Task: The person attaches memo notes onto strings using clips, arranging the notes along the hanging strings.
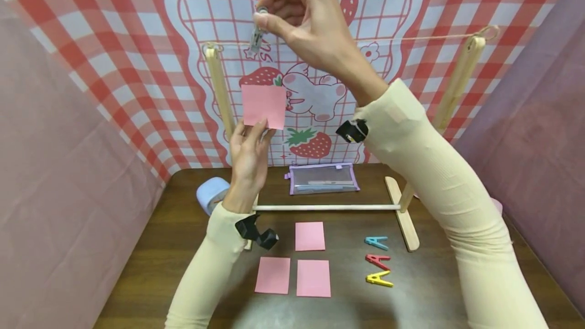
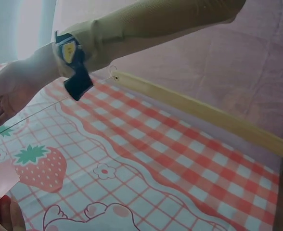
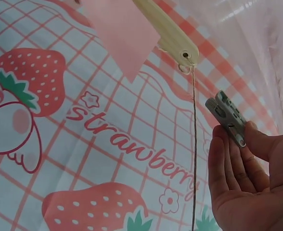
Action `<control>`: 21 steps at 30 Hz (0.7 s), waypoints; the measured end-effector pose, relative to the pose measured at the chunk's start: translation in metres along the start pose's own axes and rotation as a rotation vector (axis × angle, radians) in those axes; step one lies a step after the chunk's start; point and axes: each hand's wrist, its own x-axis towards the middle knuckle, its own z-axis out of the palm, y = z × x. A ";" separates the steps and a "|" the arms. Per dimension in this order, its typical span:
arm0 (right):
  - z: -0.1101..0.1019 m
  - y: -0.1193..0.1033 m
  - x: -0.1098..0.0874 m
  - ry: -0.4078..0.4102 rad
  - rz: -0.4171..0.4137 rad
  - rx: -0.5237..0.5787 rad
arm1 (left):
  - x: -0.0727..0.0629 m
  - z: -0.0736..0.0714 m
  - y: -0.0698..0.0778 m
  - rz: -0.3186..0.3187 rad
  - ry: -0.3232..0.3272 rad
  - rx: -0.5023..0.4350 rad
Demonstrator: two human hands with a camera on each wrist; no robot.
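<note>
My left hand (image 1: 250, 159) pinches a square pink paper note (image 1: 264, 105) by its lower edge and holds it upright, just below a thin string (image 1: 411, 39). The same note (image 2: 2, 180) shows at the lower left of the left wrist view. Higher up, my right hand (image 1: 315, 19) pinches a grey clothespin (image 1: 257, 37) between thumb and fingers. In the right wrist view this clothespin (image 3: 228, 118) is apart from the string and beside it. The string runs between two wooden posts (image 1: 461, 80), tied at their tops.
Three pink notes (image 1: 310, 236) lie on the brown table (image 1: 146, 278). To their right are a blue clothespin (image 1: 376, 241), a red one (image 1: 378, 261) and a yellow one (image 1: 379, 278). Behind the rack's white crossbar (image 1: 326, 207) lies a purple-edged mesh pouch (image 1: 324, 179). A light-blue object (image 1: 212, 192) stands left.
</note>
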 end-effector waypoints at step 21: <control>0.014 -0.001 0.028 -0.123 0.078 -0.164 | 0.011 0.012 0.002 0.034 0.054 -0.079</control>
